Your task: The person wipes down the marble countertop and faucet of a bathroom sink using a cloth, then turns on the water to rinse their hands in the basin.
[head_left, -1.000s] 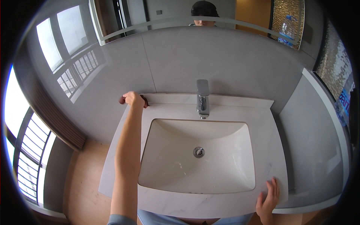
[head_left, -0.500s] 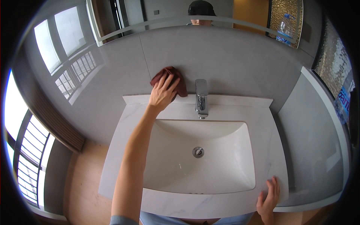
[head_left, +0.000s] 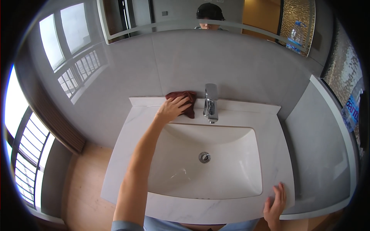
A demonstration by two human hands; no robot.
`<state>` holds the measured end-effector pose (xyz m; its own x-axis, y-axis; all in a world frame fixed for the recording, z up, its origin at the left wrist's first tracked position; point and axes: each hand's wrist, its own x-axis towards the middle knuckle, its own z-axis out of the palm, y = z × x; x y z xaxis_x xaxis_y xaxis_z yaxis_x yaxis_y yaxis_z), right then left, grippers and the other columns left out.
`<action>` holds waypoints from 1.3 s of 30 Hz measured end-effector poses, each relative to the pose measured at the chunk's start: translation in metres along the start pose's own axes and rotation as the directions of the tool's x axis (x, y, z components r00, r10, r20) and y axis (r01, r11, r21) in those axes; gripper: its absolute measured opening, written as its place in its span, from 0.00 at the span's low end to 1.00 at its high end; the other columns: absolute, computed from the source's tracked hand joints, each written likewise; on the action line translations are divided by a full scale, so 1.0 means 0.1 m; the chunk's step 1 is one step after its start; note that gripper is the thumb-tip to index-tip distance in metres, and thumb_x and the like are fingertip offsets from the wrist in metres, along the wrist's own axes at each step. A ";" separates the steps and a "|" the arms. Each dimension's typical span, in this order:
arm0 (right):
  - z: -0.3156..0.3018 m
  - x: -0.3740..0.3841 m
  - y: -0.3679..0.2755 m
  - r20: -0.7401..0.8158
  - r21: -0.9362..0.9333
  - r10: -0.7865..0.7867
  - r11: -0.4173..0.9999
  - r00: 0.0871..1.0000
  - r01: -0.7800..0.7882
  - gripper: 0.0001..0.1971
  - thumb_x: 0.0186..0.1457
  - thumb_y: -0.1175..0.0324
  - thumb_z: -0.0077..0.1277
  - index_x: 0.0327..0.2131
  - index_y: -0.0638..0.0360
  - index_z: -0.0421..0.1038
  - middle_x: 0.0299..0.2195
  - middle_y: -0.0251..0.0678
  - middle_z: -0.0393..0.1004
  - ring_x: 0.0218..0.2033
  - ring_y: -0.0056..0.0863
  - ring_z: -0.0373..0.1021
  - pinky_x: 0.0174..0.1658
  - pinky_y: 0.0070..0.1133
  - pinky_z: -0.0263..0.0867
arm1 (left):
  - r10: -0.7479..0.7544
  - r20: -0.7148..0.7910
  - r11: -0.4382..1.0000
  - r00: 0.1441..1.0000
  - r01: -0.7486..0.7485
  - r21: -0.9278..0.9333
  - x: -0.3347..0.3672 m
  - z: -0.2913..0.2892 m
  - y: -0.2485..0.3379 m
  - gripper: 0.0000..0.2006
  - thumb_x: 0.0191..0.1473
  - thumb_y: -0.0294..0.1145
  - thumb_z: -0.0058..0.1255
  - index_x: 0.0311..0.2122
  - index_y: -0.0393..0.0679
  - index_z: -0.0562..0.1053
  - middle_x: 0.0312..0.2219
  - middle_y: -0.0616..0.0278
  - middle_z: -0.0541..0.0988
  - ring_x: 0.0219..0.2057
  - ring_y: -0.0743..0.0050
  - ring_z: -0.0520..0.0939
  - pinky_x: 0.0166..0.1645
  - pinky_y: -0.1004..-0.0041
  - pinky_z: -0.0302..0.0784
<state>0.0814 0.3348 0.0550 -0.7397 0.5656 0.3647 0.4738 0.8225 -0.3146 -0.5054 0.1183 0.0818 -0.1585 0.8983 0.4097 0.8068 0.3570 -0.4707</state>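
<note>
While my left hand [head_left: 172, 110] half hides maroon cloth [head_left: 189, 111], its grip I cannot tell, counter [head_left: 122, 154] stretching to its back left corner, right hand [head_left: 275, 205] loosely spread at front right.

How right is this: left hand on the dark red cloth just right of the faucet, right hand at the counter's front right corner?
Wrong side: the head view shows the left hand on the dark red cloth just left of the faucet. The right hand is at the counter's front right corner, as stated.
</note>
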 end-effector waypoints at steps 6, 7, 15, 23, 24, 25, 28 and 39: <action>0.01 -0.04 0.03 -0.015 0.002 -0.030 1.000 0.999 0.030 0.26 0.49 0.68 0.50 0.53 0.68 0.66 0.62 0.59 0.62 0.64 0.61 0.57 0.65 0.47 0.52 | -0.127 0.084 0.981 0.988 0.113 0.157 -0.47 0.00 -0.21 0.28 0.56 0.38 0.56 0.63 0.62 0.69 0.63 0.61 0.66 0.64 0.60 0.66 0.56 0.63 0.72; 0.01 -0.04 0.02 -0.009 0.004 -0.027 1.000 1.000 0.027 0.26 0.49 0.68 0.50 0.53 0.68 0.66 0.62 0.59 0.62 0.64 0.62 0.57 0.65 0.47 0.52 | -0.126 0.087 0.981 0.988 0.111 0.160 -0.54 0.02 -0.26 0.28 0.56 0.38 0.56 0.63 0.62 0.69 0.63 0.61 0.66 0.64 0.60 0.66 0.56 0.63 0.72; 0.02 -0.05 0.04 -0.059 0.006 -0.022 1.000 0.998 0.022 0.24 0.52 0.66 0.49 0.54 0.63 0.69 0.62 0.54 0.65 0.64 0.56 0.59 0.68 0.45 0.52 | -0.465 0.103 0.885 0.879 0.466 0.017 -0.97 0.04 -0.34 0.26 0.58 0.39 0.57 0.62 0.62 0.69 0.64 0.52 0.62 0.66 0.51 0.62 0.64 0.55 0.68; -0.01 -0.04 0.02 -0.038 0.001 -0.028 1.000 0.999 0.028 0.27 0.46 0.72 0.52 0.53 0.66 0.67 0.62 0.57 0.63 0.64 0.59 0.57 0.66 0.46 0.53 | -0.648 0.301 0.681 0.700 0.709 -0.184 -0.99 -0.09 -0.34 0.20 0.64 0.42 0.49 0.60 0.55 0.72 0.66 0.47 0.58 0.66 0.49 0.62 0.57 0.53 0.77; -0.01 -0.04 0.02 -0.039 0.002 -0.029 1.000 0.999 0.029 0.27 0.46 0.72 0.52 0.53 0.66 0.67 0.62 0.57 0.63 0.64 0.59 0.57 0.66 0.46 0.53 | -0.648 0.299 0.681 0.700 0.709 -0.183 -0.99 -0.08 -0.34 0.20 0.64 0.42 0.49 0.60 0.55 0.72 0.66 0.47 0.58 0.66 0.49 0.62 0.57 0.53 0.77; -0.01 -0.05 0.02 -0.041 0.002 -0.027 1.000 0.999 0.027 0.27 0.46 0.72 0.52 0.53 0.66 0.67 0.62 0.57 0.63 0.64 0.59 0.57 0.66 0.46 0.53 | -0.661 0.310 0.656 0.683 0.727 -0.203 -0.99 -0.07 -0.33 0.19 0.64 0.42 0.49 0.59 0.53 0.73 0.66 0.49 0.60 0.66 0.49 0.62 0.59 0.54 0.74; 0.00 -0.04 0.01 -0.043 0.014 -0.020 1.000 0.999 0.021 0.27 0.46 0.72 0.52 0.53 0.66 0.67 0.62 0.57 0.63 0.64 0.59 0.57 0.65 0.46 0.53 | -0.649 0.214 0.711 0.730 0.682 -0.173 -0.98 0.01 -0.24 0.19 0.64 0.41 0.49 0.58 0.52 0.73 0.64 0.48 0.62 0.65 0.48 0.62 0.63 0.54 0.67; -0.02 -0.02 -0.03 -0.031 0.027 -0.012 1.000 0.999 0.012 0.26 0.47 0.70 0.52 0.53 0.66 0.68 0.62 0.57 0.63 0.64 0.59 0.57 0.65 0.46 0.53 | -0.695 -0.003 0.669 0.719 0.645 -0.369 -0.49 0.19 0.11 0.15 0.65 0.36 0.48 0.51 0.39 0.76 0.67 0.39 0.55 0.68 0.38 0.55 0.70 0.55 0.58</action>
<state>0.0820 0.3311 0.0567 -0.7300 0.5576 0.3952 0.4513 0.8276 -0.3340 -0.4999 0.0831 0.0421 -0.6732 0.3973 0.6237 0.6475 0.7241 0.2376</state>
